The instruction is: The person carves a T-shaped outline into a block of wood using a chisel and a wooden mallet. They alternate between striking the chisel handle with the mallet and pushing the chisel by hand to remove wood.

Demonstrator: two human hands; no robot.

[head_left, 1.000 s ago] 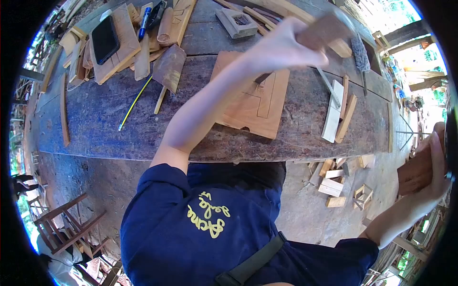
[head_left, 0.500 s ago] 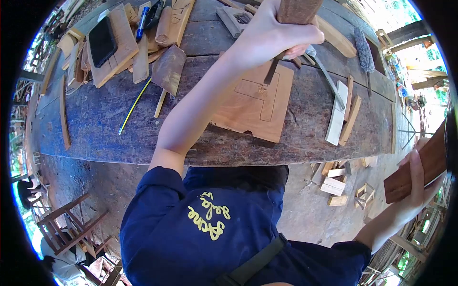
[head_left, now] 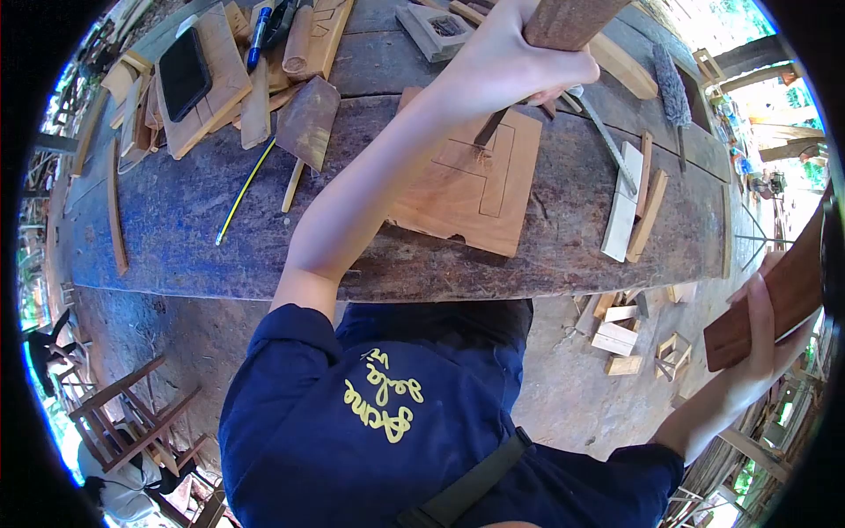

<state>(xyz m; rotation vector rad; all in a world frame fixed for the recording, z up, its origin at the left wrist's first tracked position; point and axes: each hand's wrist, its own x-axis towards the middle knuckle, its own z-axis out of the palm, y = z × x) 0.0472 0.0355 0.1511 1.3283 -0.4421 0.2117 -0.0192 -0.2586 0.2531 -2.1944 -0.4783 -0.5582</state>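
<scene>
My left hand (head_left: 515, 75) is wrapped round the thick wooden handle of a chisel (head_left: 576, 19). The chisel leans, and its dark blade tip meets a flat wooden board (head_left: 512, 180) beside a few small shavings (head_left: 483, 158). Pencil lines mark an angular outline on the board, which has a chipped near edge. Out at the right, raised beside the bench, my right hand (head_left: 762, 326) grips a thick dark wooden bar (head_left: 731, 339). The far end of that bar runs out of view, so whether it has a head cannot be seen.
On the bench (head_left: 176, 238) lie a phone (head_left: 184, 75), a blue marker (head_left: 259, 37), a yellow pencil (head_left: 246, 191), a broad scraper blade (head_left: 308, 119), a metal square (head_left: 607, 136), a brush (head_left: 672, 84) and wood strips. Offcuts (head_left: 616, 337) and a wooden frame (head_left: 132, 409) stand on the floor.
The chisel's blade tip has shifted slightly left on the board, and its handle leans further right. The wooden bar in my right hand has moved a little left.
</scene>
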